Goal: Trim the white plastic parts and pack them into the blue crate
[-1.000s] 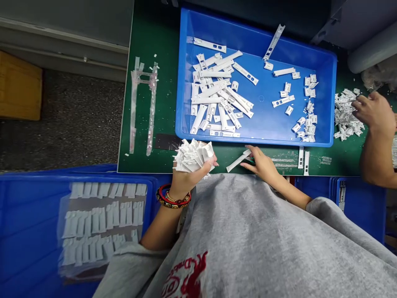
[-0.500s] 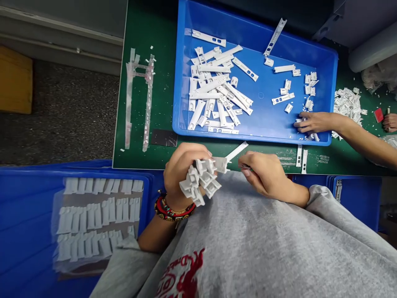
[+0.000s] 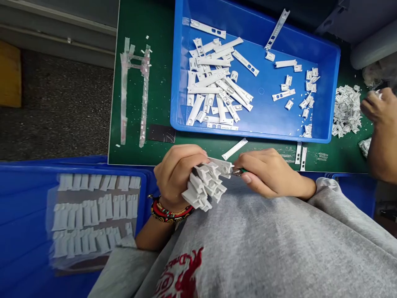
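My left hand [image 3: 179,176] is wrapped round a bundle of white plastic strips [image 3: 201,188], their ends pointing toward my right hand. One white strip [image 3: 223,166] sticks out above the bundle, held by the same fingers. My right hand [image 3: 268,174] is closed on a small metal tool with a green grip [image 3: 239,171]; most of it is hidden in the fingers. Its metal tip is at the end of the upper strip, and I cannot tell whether it touches. Just beyond my hands, a loose white strip [image 3: 235,149] lies on the green table.
A blue tray [image 3: 257,135] holds many white strips and small clips. To its right are a pile of small white parts [image 3: 346,111] and a co-worker's hand [image 3: 383,105]. At lower left, a blue bin [image 3: 25,219] contains rows of white strips [image 3: 93,211].
My right hand has brought the tool's tip to the end of the upper strip. The bundle has shifted slightly. The co-worker's hand has left the tray and moved right.
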Motion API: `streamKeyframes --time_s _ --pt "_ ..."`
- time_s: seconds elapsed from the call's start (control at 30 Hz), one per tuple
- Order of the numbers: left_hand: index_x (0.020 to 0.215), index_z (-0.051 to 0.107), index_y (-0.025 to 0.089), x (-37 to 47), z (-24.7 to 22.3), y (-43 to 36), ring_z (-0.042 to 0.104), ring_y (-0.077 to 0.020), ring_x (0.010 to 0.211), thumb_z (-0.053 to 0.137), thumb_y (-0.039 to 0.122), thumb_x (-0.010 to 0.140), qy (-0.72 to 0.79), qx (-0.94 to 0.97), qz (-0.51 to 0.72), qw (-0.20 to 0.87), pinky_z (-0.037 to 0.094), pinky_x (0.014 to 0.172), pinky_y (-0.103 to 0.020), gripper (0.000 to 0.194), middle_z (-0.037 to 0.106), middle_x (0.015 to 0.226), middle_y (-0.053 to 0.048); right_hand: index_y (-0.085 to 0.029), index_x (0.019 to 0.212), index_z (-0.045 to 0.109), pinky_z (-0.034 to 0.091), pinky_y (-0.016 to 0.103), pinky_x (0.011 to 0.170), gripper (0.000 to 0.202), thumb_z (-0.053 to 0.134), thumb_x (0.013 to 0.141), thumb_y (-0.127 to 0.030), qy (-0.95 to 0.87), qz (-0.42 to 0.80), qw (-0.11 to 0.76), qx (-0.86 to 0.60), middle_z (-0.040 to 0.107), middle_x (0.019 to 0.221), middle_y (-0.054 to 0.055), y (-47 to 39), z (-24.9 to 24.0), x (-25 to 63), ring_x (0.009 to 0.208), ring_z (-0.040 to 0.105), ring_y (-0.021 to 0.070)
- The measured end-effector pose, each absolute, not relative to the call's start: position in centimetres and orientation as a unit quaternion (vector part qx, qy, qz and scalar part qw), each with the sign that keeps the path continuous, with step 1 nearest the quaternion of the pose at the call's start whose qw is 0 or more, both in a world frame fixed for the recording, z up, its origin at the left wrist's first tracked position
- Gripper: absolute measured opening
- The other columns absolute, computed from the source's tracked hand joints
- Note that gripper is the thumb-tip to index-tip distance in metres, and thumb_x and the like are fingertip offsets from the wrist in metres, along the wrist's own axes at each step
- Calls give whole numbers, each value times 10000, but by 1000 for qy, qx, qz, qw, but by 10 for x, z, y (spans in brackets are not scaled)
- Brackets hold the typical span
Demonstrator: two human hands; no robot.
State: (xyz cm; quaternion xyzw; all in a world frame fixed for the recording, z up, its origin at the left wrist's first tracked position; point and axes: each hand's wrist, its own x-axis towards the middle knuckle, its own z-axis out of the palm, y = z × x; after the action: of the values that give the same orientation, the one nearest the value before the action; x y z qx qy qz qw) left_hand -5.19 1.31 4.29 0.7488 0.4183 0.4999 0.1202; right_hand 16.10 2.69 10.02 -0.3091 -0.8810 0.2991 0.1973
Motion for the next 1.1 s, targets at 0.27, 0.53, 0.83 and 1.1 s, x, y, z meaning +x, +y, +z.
streamKeyframes --time_s 0.27,0.53,0.83,1.1 --pt "936 574 202 -53 42 5 661 -154 792 590 188 901 425 745 491 155 589 685 -292 40 613 887 -14 -162 970 602 362 275 591 233 431 1045 -301 -869 126 258 -403 569 740 16 21 94 156 655 490 139" --pt "937 601 195 -50 33 10 651 -156 717 587 249 900 425 733 519 117 560 631 -272 67 642 837 -33 -166 1012 632 398 277 603 290 400 1052 -335 -870 183 239 -390 593 770 32 18 89 155 687 538 148" --pt "883 619 190 -50 30 13 642 -167 708 593 233 890 441 746 499 30 549 605 -284 50 655 788 -50 -180 923 563 407 231 585 348 253 1057 -261 -807 289 281 -432 607 758 13 15 86 151 629 539 113" --pt "890 623 166 -51 27 15 663 -177 733 571 230 888 422 767 484 -18 551 620 -280 82 666 795 -78 -203 744 460 258 214 491 345 363 1014 -394 -804 296 254 -449 449 569 -52 12 79 139 492 377 78"
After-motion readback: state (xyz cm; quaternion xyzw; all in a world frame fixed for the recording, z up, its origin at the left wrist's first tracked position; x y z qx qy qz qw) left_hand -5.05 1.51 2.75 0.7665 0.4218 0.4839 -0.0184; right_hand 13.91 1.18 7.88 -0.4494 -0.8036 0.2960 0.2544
